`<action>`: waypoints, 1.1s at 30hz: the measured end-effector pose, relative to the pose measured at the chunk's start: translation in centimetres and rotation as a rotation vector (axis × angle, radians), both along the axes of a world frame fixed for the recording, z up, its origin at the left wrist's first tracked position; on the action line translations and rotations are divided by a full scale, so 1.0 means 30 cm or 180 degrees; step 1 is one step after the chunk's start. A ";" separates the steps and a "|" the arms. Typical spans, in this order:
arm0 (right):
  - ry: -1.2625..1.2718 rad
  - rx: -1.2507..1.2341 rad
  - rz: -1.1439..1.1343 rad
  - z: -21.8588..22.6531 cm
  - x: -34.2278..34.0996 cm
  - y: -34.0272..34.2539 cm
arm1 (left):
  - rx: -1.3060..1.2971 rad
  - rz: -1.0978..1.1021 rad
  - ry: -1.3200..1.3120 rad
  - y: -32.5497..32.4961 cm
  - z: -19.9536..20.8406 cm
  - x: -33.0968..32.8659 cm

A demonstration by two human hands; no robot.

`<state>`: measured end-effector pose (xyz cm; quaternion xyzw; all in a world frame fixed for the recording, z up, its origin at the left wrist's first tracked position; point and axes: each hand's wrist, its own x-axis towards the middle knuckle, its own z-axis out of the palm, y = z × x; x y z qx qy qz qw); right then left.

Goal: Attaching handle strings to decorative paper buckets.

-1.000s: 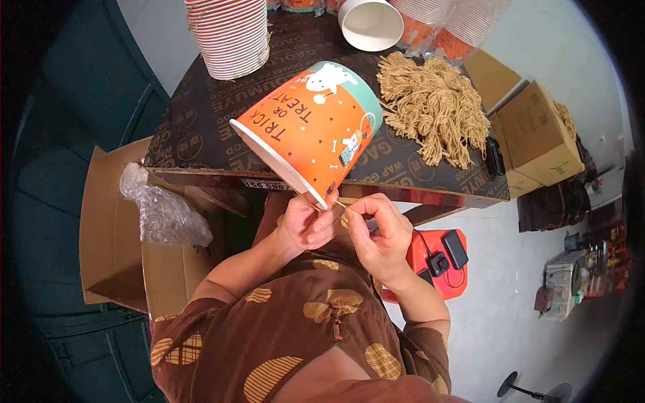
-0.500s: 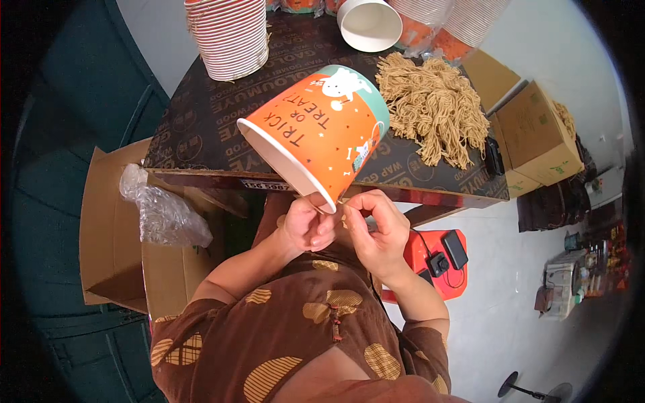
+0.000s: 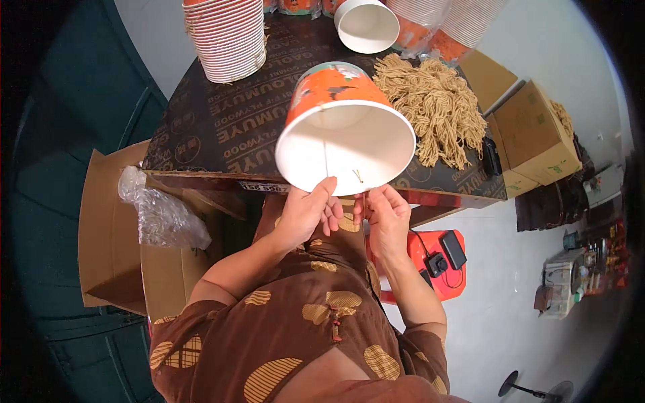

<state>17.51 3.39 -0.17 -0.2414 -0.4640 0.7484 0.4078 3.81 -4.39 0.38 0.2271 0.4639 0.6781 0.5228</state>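
An orange paper bucket point(image 3: 349, 91) with a green band lies tilted over the table's front edge, its white inside turned toward me. With the thumb inside the rim and the fingers outside, my left hand point(image 3: 306, 215) grips its lower edge. Through the wall near that edge pokes a short tan cord end point(image 3: 358, 176). My right hand point(image 3: 388, 218) is closed in a pinch just outside the rim, below the cord end; what its fingertips hold is hidden. A heap of tan cords point(image 3: 433, 111) lies on the table right of the bucket.
Behind stand a tall stack of nested buckets point(image 3: 228, 40), more wrapped stacks point(image 3: 463, 30) and one bucket on its side point(image 3: 366, 30). Cardboard boxes flank the dark table point(image 3: 201, 127) at left point(image 3: 111, 228) and right point(image 3: 534, 134). A red stool point(image 3: 447, 282) carries small black devices.
The bucket has turned so that its open mouth faces me, and the cord end inside now shows. My left thumb has moved inside the rim; my right hand stays close to the edge.
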 end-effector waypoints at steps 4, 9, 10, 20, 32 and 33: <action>-0.0300 -0.0155 -0.0156 -0.020 0.007 0.033 | -0.0252 -0.0079 0.0374 0.021 0.004 0.004; -0.0333 -0.0191 -0.0288 -0.050 0.008 0.056 | -0.0319 -0.0374 0.0688 0.036 0.007 -0.019; -0.0351 -0.0174 -0.0274 -0.053 0.010 0.058 | -0.0343 -0.0470 0.0754 0.037 0.008 -0.026; -0.0352 -0.0224 -0.0475 -0.055 0.000 0.076 | -0.0210 -0.0713 0.0988 -0.064 0.011 -0.011; -0.0253 -0.0271 -0.0451 -0.058 -0.015 0.067 | 0.0956 -0.0503 0.4838 0.000 0.118 -0.018; -0.0285 -0.0318 -0.0485 -0.062 -0.017 0.064 | 0.0939 -0.0369 0.5072 0.021 0.122 -0.023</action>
